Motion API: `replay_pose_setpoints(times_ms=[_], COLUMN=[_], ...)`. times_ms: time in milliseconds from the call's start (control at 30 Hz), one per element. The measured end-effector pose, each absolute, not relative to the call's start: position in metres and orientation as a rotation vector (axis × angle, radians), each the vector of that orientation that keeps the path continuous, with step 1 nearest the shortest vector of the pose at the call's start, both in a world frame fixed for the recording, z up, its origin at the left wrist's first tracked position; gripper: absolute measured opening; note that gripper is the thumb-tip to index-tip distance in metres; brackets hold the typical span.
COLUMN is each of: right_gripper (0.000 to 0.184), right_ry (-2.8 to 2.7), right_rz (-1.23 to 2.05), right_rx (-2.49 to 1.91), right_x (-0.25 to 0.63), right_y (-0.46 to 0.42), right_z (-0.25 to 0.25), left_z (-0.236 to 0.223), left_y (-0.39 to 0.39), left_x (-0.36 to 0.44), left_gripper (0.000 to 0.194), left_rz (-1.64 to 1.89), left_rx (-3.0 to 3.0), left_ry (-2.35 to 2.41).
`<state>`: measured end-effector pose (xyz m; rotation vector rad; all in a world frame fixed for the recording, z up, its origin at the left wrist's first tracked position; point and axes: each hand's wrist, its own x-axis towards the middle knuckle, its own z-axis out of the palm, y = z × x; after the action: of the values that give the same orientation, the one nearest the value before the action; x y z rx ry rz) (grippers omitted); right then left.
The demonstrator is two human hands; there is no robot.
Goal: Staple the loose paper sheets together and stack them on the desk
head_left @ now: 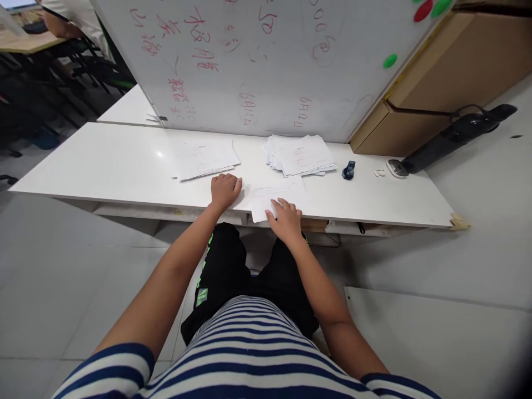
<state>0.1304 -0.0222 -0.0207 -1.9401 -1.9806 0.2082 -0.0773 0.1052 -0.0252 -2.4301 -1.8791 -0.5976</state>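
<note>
My right hand (286, 220) lies on a white sheet of paper (266, 194), its fingers spread and flat near the sheet's lower edge. That sheet has faint print and one corner reaches over the desk's front edge. My left hand (225, 190) rests on the desk top to the left of the sheet, fingers curled in, with nothing visible in them. Behind the left hand is a loose pile of papers (203, 159). A thicker, uneven stack of papers (305, 155), with reddish marks on top, lies behind the sheet.
The white desk (103, 160) runs under a whiteboard (266, 83) with red writing. To the right stand a small dark-blue object (348, 170), a rounded grey-and-white device (397, 168) and a black cylindrical object (440, 138). Cardboard boxes (457, 61) rise behind. A person (78, 27) sits at far left.
</note>
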Motion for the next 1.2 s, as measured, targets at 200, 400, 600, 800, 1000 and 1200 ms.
replay_pose_setpoints(times_ms=[200,400,600,800,1000,1200], right_gripper=[0.037,0.045,0.045,0.039,0.05,0.058], right_ry=[-1.227,-0.478,-0.353,-0.399,-0.375,-0.422], right_rz=[0.118,0.887,1.227,1.171,1.293,1.453], right_rx=[-1.981,-1.701,-1.387,-1.339,-1.28,-1.133], right_x=[0.17,0.198,0.195,0.191,0.194,0.192], right_y=[-0.036,-0.045,-0.039,-0.049,-0.068,-0.07], right_z=[-0.045,-0.066,-0.064,-0.072,-0.068,-0.061], left_z=[-0.027,-0.023,-0.018,-0.029,-0.03,-0.021], left_y=[0.104,0.102,0.061,0.013,0.0,0.0], left_x=[-0.076,-0.085,-0.057,0.004,-0.013,-0.031], left_gripper=[0.045,0.044,0.032,0.04,0.025,0.019], left_rz=[-0.633,-0.688,-0.784,-0.374,-0.62,-1.124], left_rx=[-2.389,-2.398,-2.62,-2.913,-2.943,-3.051], left_ry=[-1.913,-1.837,-1.343,-1.056,-1.301,-1.571])
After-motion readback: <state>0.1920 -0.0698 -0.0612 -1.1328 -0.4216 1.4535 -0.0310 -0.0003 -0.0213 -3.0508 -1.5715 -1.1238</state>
